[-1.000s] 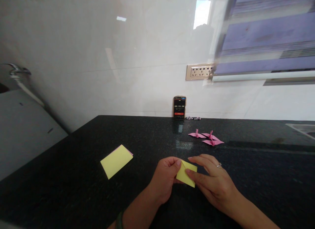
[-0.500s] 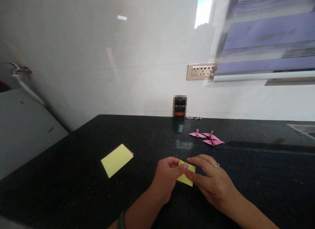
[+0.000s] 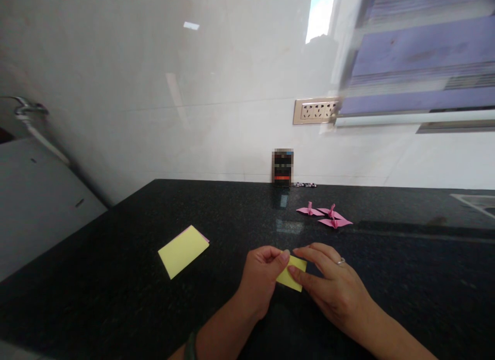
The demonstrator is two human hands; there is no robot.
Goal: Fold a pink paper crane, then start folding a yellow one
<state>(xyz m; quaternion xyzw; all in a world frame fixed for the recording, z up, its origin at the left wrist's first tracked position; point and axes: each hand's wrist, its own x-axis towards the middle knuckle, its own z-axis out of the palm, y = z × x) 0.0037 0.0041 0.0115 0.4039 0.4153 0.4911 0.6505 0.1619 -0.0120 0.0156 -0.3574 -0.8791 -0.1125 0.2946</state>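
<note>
A small folded yellow paper [image 3: 291, 277] lies on the black stone counter [image 3: 116, 277] between my hands. My left hand [image 3: 261, 280] is curled, its thumb and fingers pinching the paper's left corner. My right hand [image 3: 332, 288], with a ring on one finger, presses the paper's right side with its thumb and forefinger. Most of the paper is hidden under my fingers.
A stack of yellow square sheets [image 3: 182, 250] lies to the left. Pink paper cranes [image 3: 327, 217] sit further back. A phone [image 3: 283, 167] leans against the white wall. A wall socket strip [image 3: 315, 111], a tap [image 3: 25, 110] and a sink edge [image 3: 477, 202] are around.
The yellow paper has been folded smaller and shows less between my fingers. Both hands have stayed in about the same place.
</note>
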